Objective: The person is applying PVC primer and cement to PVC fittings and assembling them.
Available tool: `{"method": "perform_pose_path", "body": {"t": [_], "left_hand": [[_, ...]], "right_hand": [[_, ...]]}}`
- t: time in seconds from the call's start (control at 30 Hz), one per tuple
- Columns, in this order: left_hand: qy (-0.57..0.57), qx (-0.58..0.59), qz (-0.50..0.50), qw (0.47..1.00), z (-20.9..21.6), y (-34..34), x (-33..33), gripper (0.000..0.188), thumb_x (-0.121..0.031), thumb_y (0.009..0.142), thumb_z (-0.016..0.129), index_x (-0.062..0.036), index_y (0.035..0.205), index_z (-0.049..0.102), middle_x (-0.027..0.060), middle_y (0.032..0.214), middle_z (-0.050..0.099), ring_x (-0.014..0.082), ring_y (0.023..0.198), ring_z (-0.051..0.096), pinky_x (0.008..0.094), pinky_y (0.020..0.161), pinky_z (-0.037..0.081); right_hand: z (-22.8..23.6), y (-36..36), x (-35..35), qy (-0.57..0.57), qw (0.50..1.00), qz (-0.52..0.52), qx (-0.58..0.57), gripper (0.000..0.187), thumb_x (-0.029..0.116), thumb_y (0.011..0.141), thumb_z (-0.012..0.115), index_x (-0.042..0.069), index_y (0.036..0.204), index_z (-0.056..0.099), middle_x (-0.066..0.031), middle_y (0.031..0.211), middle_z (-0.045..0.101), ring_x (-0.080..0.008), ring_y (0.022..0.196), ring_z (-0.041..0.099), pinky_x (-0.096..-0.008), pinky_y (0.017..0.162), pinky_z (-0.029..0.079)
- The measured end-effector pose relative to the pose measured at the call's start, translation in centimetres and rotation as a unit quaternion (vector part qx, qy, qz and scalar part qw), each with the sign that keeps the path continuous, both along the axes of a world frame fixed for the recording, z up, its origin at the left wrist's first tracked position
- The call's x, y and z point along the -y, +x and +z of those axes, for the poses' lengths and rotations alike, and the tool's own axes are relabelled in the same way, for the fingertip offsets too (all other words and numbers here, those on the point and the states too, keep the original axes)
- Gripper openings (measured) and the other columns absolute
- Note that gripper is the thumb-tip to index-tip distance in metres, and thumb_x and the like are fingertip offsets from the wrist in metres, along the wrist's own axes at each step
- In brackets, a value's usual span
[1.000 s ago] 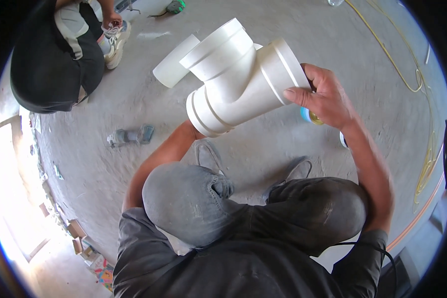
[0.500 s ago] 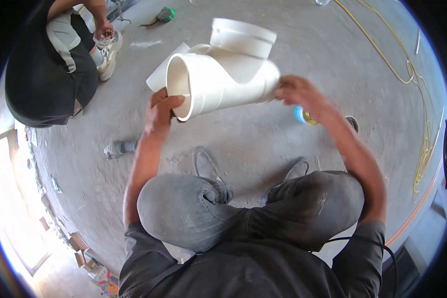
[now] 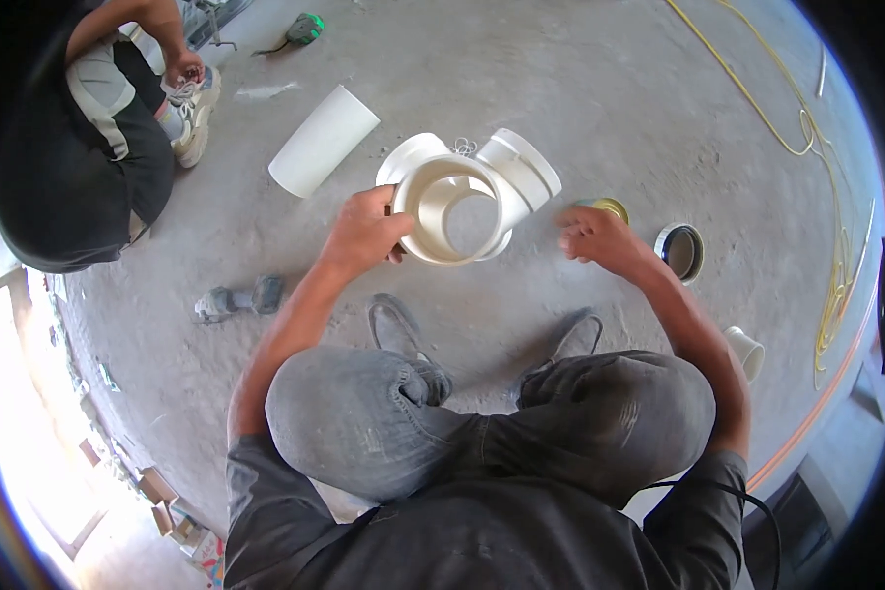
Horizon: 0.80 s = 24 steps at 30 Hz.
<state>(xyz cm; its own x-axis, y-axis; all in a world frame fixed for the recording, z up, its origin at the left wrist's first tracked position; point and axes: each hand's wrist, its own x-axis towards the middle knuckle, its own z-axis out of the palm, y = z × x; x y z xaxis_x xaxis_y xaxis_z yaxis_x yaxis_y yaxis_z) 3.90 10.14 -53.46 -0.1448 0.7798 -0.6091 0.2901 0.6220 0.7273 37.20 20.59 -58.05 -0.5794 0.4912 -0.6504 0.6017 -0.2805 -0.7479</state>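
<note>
A white plastic pipe fitting [image 3: 411,224] with side branches stands with a round opening facing up, the floor visible through it. My left hand [image 3: 364,234] grips its left rim, thumb over the edge. To its right, apart from the fitting, my right hand [image 3: 605,241] holds nothing; its fingers are loosely bent and slightly blurred. Just behind that hand is a gold-coloured can [image 3: 612,208], partly covered by it. A short white pipe [image 3: 324,143] lies on the floor beyond my left hand.
A dark-rimmed round tin [image 3: 696,254] and a white pipe piece [image 3: 745,352] lie right. A grinder-like power tool [image 3: 238,300] is left. Another person [image 3: 88,167] crouches at far left near a green tape measure [image 3: 305,28]. Yellow hose [image 3: 841,285] runs along the right.
The fitting has turned from lying sideways to opening upward and come lower and nearer. My right hand has let go of its right end and moved slightly down. My left hand keeps hold.
</note>
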Motion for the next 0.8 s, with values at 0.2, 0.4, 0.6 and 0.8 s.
{"method": "perform_pose_path", "body": {"t": [0.2,0.4,0.6,0.8], "left_hand": [[0.023,-0.008,-0.045,0.999,1.6,0.8,-0.3,0.047,-0.014,0.078,0.058,0.0029,0.122,0.060,0.0082,0.069,0.065,0.0129,0.053,0.062,0.0270,0.049,0.051],[0.027,-0.121,-0.138,0.983,2.1,1.5,0.6,0.051,-0.019,0.082,0.061,-0.0051,0.131,0.056,0.0137,0.069,0.065,0.0215,0.060,0.064,0.0347,0.060,0.052],[0.070,-0.234,-0.270,0.931,1.0,2.8,2.0,0.055,-0.029,0.083,0.064,-0.0041,0.131,0.054,0.0200,0.073,0.066,0.0396,0.073,0.067,0.0455,0.068,0.052],[0.132,-0.134,-0.304,0.934,3.0,2.4,1.9,0.054,-0.025,0.078,0.078,-0.0053,0.125,0.060,0.0090,0.075,0.067,0.0224,0.067,0.066,0.0349,0.066,0.053]], "right_hand": [[2.4,-2.3,0.0,-0.095,0.995,-0.026,-0.012,0.062,0.040,0.090,0.065,-0.003,0.131,0.051,-0.0142,0.102,0.066,-0.0183,0.084,0.066,-0.0305,0.068,0.053],[3.4,-6.5,0.5,-0.177,0.983,0.014,-0.041,0.097,0.059,0.082,0.068,-0.003,0.147,0.031,-0.0189,0.110,0.065,-0.0222,0.088,0.068,-0.0308,0.059,0.054],[1.6,-9.2,2.4,-0.049,0.993,0.108,0.012,0.079,0.016,0.078,0.072,0.008,0.147,0.035,-0.0181,0.114,0.064,-0.0268,0.093,0.068,-0.0322,0.057,0.059],[-3.1,-10.2,0.6,0.146,0.957,0.173,-0.183,0.060,-0.009,0.078,0.049,0.005,0.135,0.053,-0.0192,0.121,0.065,-0.0280,0.112,0.063,-0.0395,0.094,0.053]]}}
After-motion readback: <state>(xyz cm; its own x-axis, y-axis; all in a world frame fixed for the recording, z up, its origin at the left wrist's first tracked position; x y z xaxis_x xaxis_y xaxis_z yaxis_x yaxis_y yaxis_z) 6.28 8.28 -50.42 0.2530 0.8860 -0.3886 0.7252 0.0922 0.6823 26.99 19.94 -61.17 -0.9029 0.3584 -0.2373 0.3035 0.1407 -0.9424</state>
